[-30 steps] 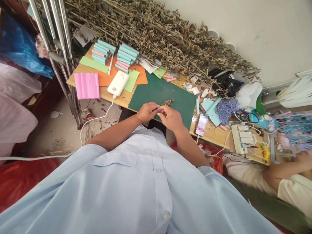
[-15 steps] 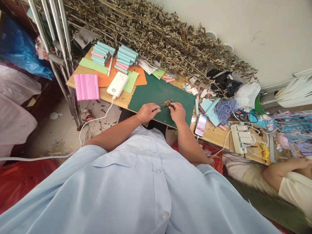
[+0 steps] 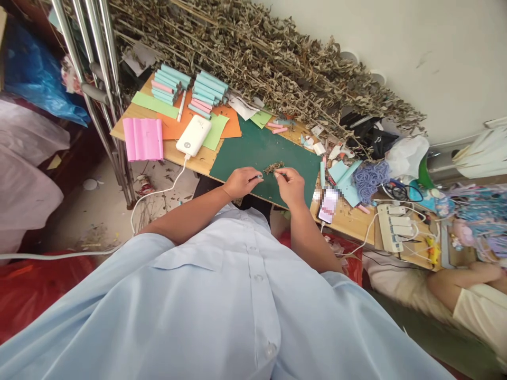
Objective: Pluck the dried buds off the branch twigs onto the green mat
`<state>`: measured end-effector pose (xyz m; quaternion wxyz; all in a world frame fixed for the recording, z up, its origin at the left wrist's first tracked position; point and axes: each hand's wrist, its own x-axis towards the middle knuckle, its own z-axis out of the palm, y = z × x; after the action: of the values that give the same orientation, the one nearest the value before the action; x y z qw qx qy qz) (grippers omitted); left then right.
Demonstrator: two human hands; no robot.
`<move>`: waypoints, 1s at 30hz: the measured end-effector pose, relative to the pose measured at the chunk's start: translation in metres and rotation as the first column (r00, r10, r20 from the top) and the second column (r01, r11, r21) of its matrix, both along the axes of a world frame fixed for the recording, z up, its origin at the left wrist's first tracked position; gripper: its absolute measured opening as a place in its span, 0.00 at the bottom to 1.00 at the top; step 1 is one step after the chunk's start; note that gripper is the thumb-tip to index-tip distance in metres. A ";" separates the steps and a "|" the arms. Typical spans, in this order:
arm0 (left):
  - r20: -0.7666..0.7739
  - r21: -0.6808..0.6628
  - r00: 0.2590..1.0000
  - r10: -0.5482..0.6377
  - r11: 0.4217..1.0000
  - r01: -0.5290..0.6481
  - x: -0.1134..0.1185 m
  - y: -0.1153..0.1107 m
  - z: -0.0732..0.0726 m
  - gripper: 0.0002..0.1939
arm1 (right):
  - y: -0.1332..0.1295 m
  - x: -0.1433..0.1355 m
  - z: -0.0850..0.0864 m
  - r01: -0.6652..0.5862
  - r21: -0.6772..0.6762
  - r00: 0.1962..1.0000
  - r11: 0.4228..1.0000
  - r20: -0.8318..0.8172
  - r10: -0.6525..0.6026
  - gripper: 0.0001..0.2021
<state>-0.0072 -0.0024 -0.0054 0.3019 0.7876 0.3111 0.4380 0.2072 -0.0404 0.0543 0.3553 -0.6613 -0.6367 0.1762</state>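
Observation:
My left hand (image 3: 241,182) is closed around a small tube, mostly hidden by the fingers; only its pale round end (image 3: 260,177) shows near the thumb tip. A small heap of crumbled dried leaves (image 3: 272,167) lies on the dark green mat (image 3: 253,142), just beyond both hands. My right hand (image 3: 291,184) is pinched together at the near right edge of this heap, with what looks like a bit of leaf between thumb and fingers. The two hands are a short gap apart, over the front part of the mat.
Blue and pink paper rolls (image 3: 208,89) are stacked behind a white power bank (image 3: 193,136). Dried plant stalks (image 3: 269,58) lie along the back. At right are a phone (image 3: 328,205), purple yarn (image 3: 370,180) and a power strip (image 3: 390,228). Crutches (image 3: 105,95) stand left; another person's arm (image 3: 455,285) shows at right.
My right hand's fingers have drawn back slightly from the top of the leaf heap and closed into a tighter pinch. My left hand stays nearly still. The view has shifted slightly.

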 end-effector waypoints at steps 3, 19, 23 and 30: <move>0.016 0.003 1.000 -0.009 1.000 0.009 0.000 0.000 0.000 0.19 | -0.009 -0.021 0.018 -0.144 0.059 0.989 0.988 -0.027 0.146 0.10; 0.014 0.000 0.999 -0.044 0.999 0.044 -0.003 0.000 0.003 0.21 | -0.013 -0.042 0.039 -0.260 0.008 0.942 0.965 0.219 0.252 0.07; 0.017 0.008 0.998 -0.053 0.999 0.053 -0.003 0.000 0.002 0.19 | -0.014 -0.041 0.041 -0.309 -0.009 0.907 0.951 0.297 0.297 0.10; 0.021 0.014 0.998 -0.067 0.998 0.066 -0.002 0.000 0.003 0.18 | -0.010 -0.041 0.052 -0.349 -0.089 0.831 0.933 0.432 0.351 0.10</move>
<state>-0.0096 -0.0025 -0.0024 0.3142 0.7949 0.2784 0.4381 0.1664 -0.0506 0.1068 0.1615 -0.5571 -0.8101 0.0858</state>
